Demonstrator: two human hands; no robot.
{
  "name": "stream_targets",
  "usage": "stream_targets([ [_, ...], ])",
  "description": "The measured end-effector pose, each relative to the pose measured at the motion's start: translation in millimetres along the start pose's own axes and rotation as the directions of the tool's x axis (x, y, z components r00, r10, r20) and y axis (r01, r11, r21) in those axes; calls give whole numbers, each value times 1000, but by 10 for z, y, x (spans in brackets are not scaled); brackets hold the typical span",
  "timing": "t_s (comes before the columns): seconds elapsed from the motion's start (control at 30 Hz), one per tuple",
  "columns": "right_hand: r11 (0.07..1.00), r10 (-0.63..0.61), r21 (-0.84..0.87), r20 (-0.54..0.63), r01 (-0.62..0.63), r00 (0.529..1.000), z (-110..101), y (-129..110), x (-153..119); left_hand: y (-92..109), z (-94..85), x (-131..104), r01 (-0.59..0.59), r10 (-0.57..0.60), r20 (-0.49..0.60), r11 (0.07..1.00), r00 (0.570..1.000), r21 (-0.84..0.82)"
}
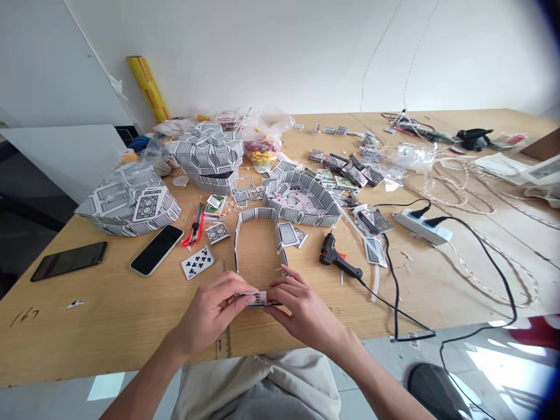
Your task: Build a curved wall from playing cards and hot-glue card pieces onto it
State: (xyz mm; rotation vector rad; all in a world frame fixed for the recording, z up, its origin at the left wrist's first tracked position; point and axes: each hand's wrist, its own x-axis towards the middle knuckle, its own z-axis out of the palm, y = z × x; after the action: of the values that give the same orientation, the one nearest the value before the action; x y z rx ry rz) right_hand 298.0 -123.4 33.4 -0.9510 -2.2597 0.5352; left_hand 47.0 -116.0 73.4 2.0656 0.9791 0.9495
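Note:
Near the table's front edge my left hand (pixel 216 306) is closed, its thumb and fingers pinching a folded playing card (pixel 261 298). Facing it, my right hand (pixel 304 306) has its fingers bent round the right end of the same piece; its thumb lies just under it. The card is at the near side of an arch-shaped wall of joined cards (pixel 255 213), which stands on edge on the wood. How the card meets the wall is hidden behind my fingers. A ruler (pixel 223 341) lies partly under my left hand.
To the right are a black glue gun (pixel 339 256) with its cord and a power strip (pixel 422 226). A card-built tray (pixel 301 219) and lidded boxes (pixel 210 149) stand behind. A red utility knife (pixel 195 226) and two phones (pixel 157 249) lie left, with loose cards around.

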Motion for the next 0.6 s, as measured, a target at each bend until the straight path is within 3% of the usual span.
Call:
stream_targets([
  [0.6, 1000, 12, -4, 2, -12, 1000, 18, -16, -26, 3, 22, -25, -24, 24, 9, 1000, 1000, 9],
])
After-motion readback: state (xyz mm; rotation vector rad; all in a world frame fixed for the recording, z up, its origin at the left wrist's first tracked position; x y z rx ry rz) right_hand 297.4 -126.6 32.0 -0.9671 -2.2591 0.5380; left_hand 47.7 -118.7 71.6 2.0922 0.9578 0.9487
